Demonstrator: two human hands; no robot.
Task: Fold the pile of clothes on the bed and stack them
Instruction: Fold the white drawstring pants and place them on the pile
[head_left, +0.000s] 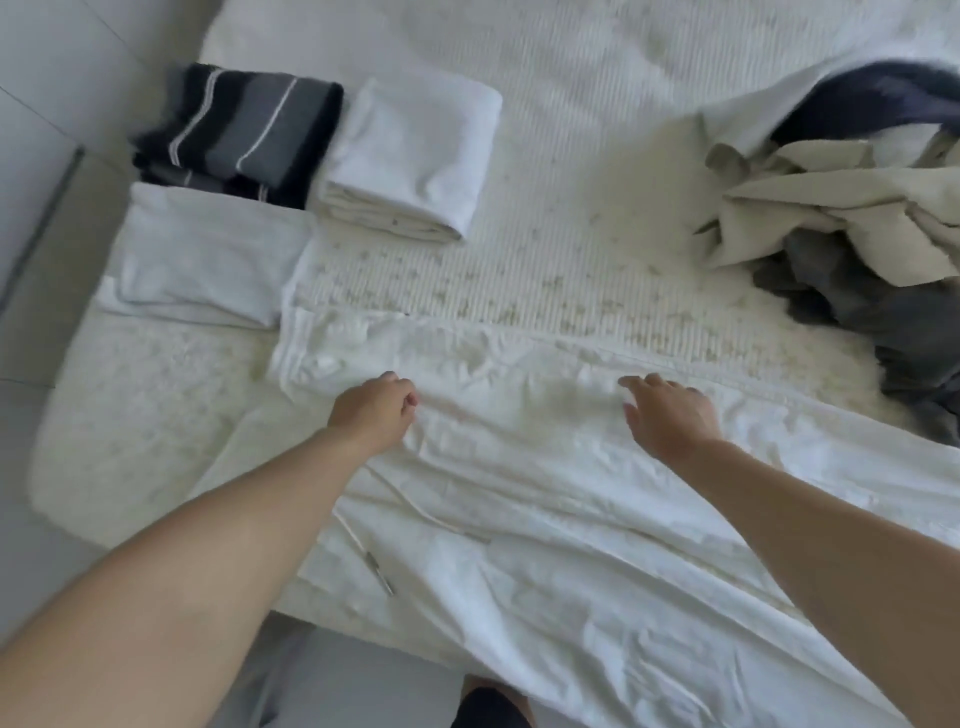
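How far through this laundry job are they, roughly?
Partway. Done: a folded striped dark item, a folded white bundle and another folded white piece lie side by side, not stacked. In hand: the left hand pinches and the right hand rests on a spread white garment. Left: the unfolded pile, plus stacking.

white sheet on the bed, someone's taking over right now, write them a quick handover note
Left hand grips a fold of the white sheet; right hand rests open and flat on it.
Done: striped folded cloth and two folded white pieces lie far left on the bed.
Left: finish folding the sheet, then the unfolded pile at right, and stack everything.
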